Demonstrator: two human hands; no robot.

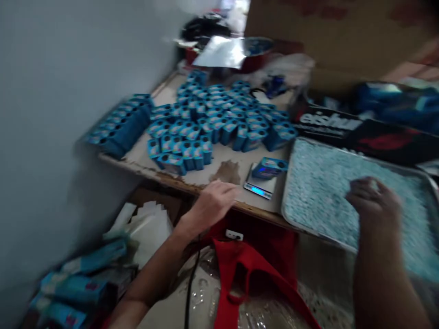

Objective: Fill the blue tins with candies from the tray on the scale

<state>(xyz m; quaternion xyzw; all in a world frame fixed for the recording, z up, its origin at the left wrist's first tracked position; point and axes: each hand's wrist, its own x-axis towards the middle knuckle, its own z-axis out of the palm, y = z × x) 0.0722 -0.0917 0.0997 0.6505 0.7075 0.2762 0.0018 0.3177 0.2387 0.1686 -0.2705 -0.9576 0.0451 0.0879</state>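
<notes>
My left hand (219, 198) rests at the table's front edge, fingers loosely stretched and nothing visible in them. Just right of it is a small digital scale (259, 188) with a lit blue display. A blue box (269, 168) lies on the scale's plate. Over a metal tray (287, 201) filled with pale blue granules (318, 192), my right hand (373, 196) is closed in a fist. A pale bit shows between its fingers, seemingly some of the granules; motion blurs it.
Many small blue boxes (212, 114) with dark round holes in their tops stand on the table (139, 170). A neat row of boxes (120, 123) is at the left edge. Behind the tray are a black printed carton (363, 132) and cardboard. A red bag (228, 274) hangs below.
</notes>
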